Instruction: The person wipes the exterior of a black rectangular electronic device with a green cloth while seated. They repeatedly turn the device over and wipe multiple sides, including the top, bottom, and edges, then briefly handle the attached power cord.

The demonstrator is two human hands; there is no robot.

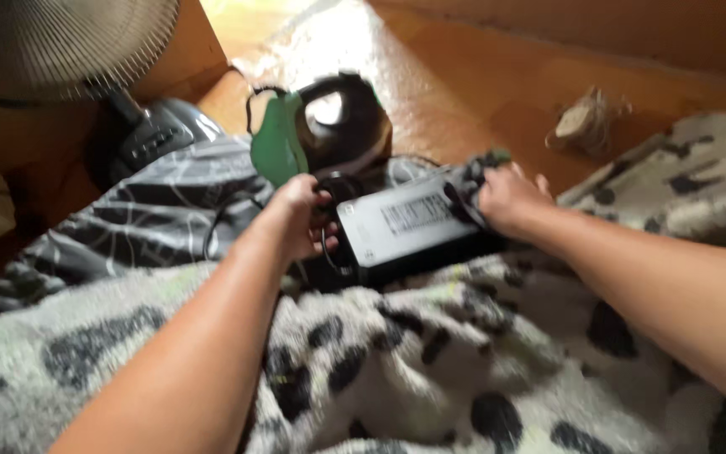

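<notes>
Black power brick (418, 225) lying on a spotted fleece blanket (430, 370), label side up, tilted with its right end farther away. Left hand (297, 220) at the brick's near-left end, fingers curled around a loop of black cable (329, 189) there; grip looks closed, though blur hides the fingertips. Right hand (510, 197) on the brick's far-right end, closed over a bunched cable (474, 172) with fingers partly spread on the far side; exact hold hard to tell through the blur. Hands well apart, one at each end of the brick. Both forearms bare, reaching in from the bottom edge. Just behind the left hand, a green tag-shaped piece (277, 147) standing against a dark rounded appliance with a handle (346, 118). Grey striped cloth (153, 223) left of the brick, under the blanket edge. Fan grille (52, 42) top left, dark fan base with buttons (149, 134) below it. Orange wooden floor (464, 76) beyond, with a small pale bundle (586, 122) lying near the blanket's right part.
</notes>
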